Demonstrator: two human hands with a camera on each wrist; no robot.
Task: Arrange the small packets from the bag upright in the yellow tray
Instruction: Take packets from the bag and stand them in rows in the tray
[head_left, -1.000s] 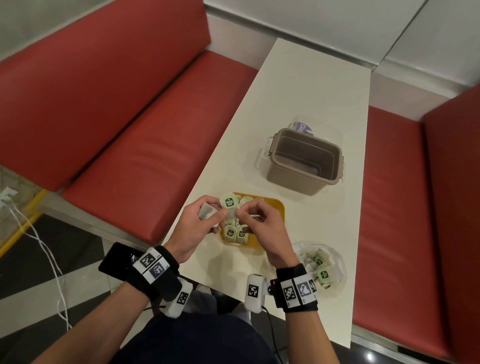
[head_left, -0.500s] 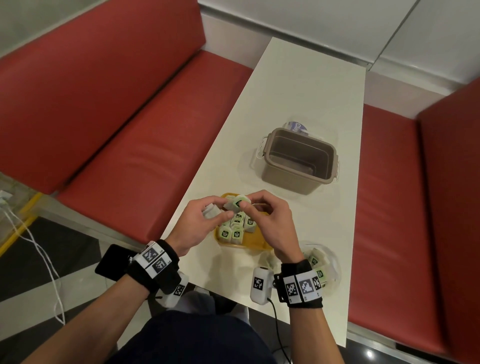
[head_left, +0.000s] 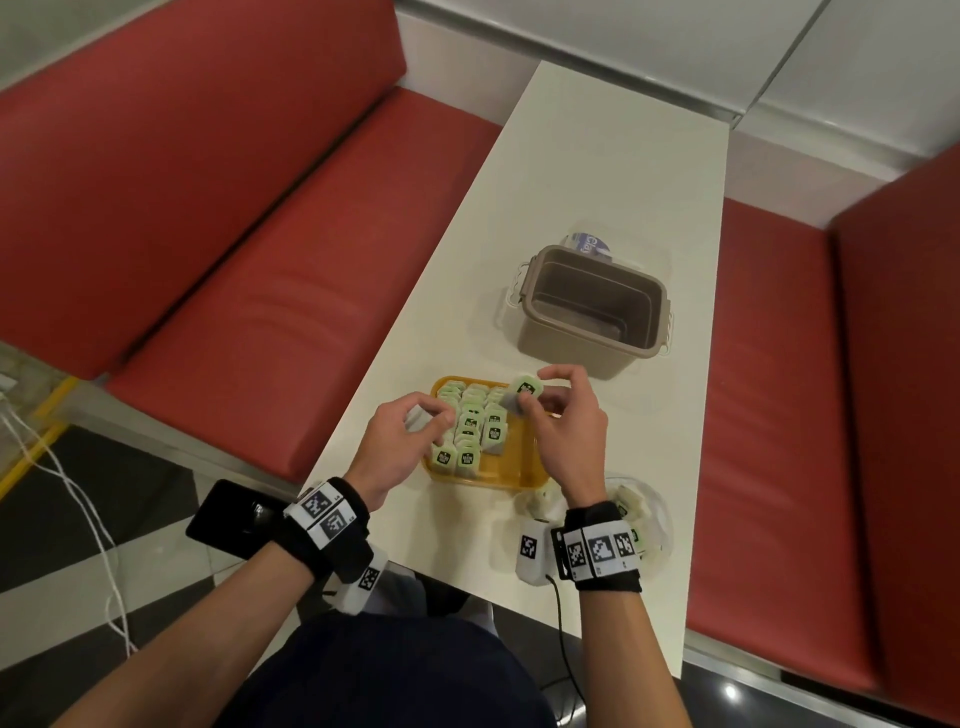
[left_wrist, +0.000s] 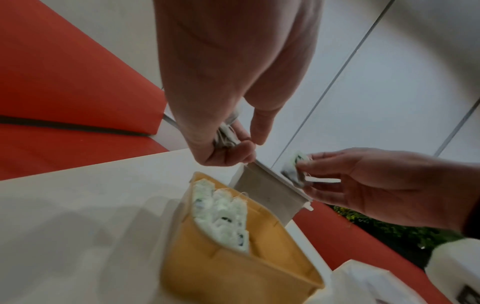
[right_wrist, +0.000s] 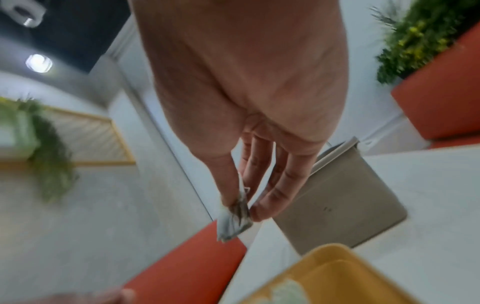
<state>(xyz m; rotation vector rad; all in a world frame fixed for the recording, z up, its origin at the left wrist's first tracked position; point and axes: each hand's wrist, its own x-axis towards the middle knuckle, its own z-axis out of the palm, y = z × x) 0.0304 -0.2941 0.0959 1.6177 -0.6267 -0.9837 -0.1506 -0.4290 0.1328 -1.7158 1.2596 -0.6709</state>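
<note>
While the right hand (head_left: 566, 415) hangs over the far right part of the yellow tray (head_left: 511, 475), its thumb and fingertips pinch one small green-labelled packet (head_left: 524, 393), held clear above the tray with the other fingers loosely spread. The left hand (head_left: 402, 441) sits at the tray's left edge with its fingers curled around a few more packets (left_wrist: 225, 136), bunched against the palm in the left wrist view. Inside the tray, rows of packets (head_left: 470, 421) stand upright, filling its left and middle part, while the right strip of the tray floor is bare. Beside the right wrist, near the table's front edge, lies the clear plastic bag (head_left: 641, 512) with more packets in it, partly hidden by the wristband. Beyond the tray an open grey-brown container (head_left: 592, 312) stands on the white table (head_left: 597, 156), and red bench seats (head_left: 234, 260) run along both sides.
</note>
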